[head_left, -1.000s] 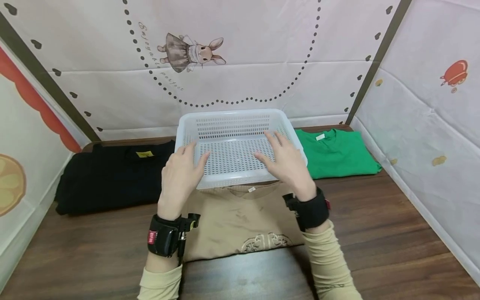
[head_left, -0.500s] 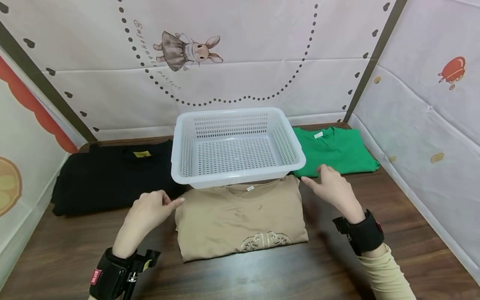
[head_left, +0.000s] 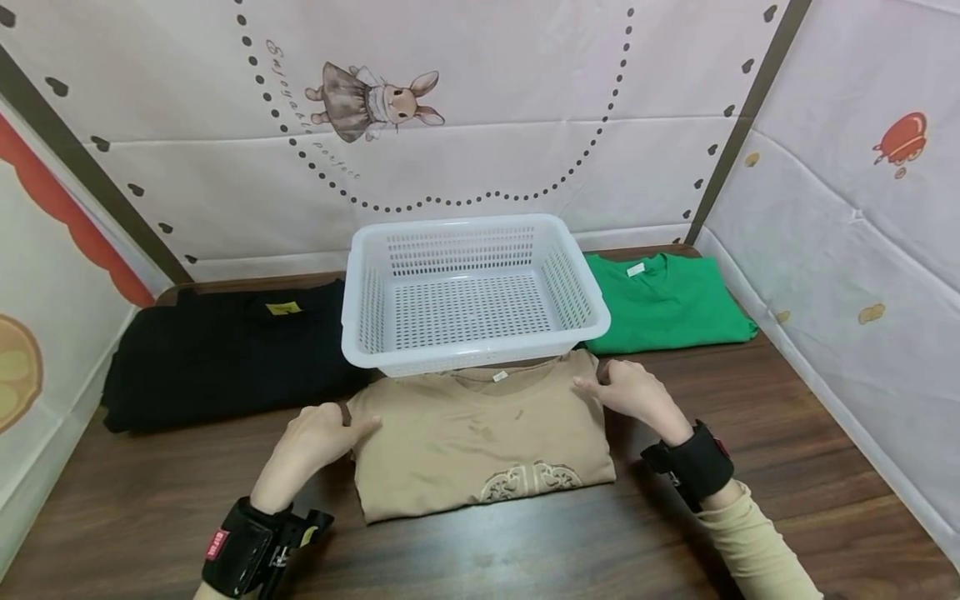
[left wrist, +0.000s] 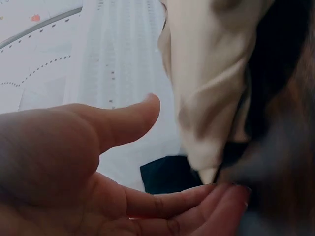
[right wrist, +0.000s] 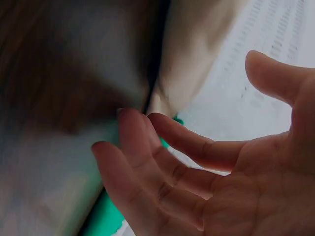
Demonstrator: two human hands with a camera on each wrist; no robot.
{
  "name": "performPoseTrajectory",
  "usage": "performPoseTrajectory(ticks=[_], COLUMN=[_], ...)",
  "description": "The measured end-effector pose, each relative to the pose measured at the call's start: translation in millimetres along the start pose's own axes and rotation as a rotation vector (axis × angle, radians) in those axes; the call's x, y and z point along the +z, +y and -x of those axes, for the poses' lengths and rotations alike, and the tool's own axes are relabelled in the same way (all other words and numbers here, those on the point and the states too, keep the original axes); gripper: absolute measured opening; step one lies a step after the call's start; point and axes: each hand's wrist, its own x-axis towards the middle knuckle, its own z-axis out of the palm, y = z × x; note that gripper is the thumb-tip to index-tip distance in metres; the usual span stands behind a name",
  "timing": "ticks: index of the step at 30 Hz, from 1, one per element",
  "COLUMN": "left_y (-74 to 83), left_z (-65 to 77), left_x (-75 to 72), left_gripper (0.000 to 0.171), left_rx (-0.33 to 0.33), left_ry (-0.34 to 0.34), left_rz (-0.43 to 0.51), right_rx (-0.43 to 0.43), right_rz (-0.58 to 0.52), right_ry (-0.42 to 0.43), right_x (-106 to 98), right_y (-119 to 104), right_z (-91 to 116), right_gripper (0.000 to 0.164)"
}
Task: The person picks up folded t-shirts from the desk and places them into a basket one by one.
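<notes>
A folded tan T-shirt (head_left: 480,442) with a pale printed pattern lies in front of the white basket. At its left edge is my left hand (head_left: 317,435), thumb stretched over the cloth. In the left wrist view, the left fingertips (left wrist: 231,196) reach the shirt's corner, with the thumb standing apart. My right hand (head_left: 637,392) is at the shirt's upper right edge, its thumb over the fabric. The right wrist view shows the right fingers (right wrist: 133,132) loosely bent beside the shirt's side, thumb spread well away from them. Neither hand pinches the cloth.
Behind the shirt stands a white perforated basket (head_left: 480,348) with nothing in it. A folded black garment (head_left: 225,358) lies to the left, and a folded green T-shirt (head_left: 667,308) to the right. Printed cloth walls (head_left: 525,167) enclose the wooden table (head_left: 480,558) at back and sides.
Both hands have left the basket, swung out to either side, then come inward to the tan T-shirt's edges. The basket and the garments stay about where they were.
</notes>
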Motion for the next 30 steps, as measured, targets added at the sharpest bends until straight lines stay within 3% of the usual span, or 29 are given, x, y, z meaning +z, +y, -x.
performPoseTrajectory(ticks=[4,8,12,16,19,25,30], left_y=[6.2,11.8,15.7,18.3,18.4,14.6,8.7], left_z=[-6.0,-9.4,-10.9,-12.5,-13.8,-14.4,-12.1], left_x=[5.2,11.1,17.2,21.3,22.5,21.2,19.7], left_gripper=[0.046,0.042,0.045,0.046,0.043,0.031,0.027], left_rx=[0.028,0.058,0.071,0.064,0.080,0.096,0.143], left_ry=[-0.001,0.021,0.038,0.033,0.006,-0.087,-0.131], left_rz=[-0.002,-0.027,-0.030,-0.033,-0.028,0.014,0.080], right_rx=[-0.028,-0.042,-0.030,-0.036,-0.054,-0.090,-0.158], right_rz=[-0.006,0.043,0.090,0.100,0.085,0.079,0.047], right_ry=[-0.015,-0.014,0.021,0.031,0.020,0.024,0.050], right_x=[5,11,17,22,23,23,25], right_y=[-6,-13,-18,-22,-23,-21,-14], right_z=[-2,-5,-7,-8,-9,-7,2], right_gripper=[0.047,0.054,0.036,0.050,0.048,0.026,0.030])
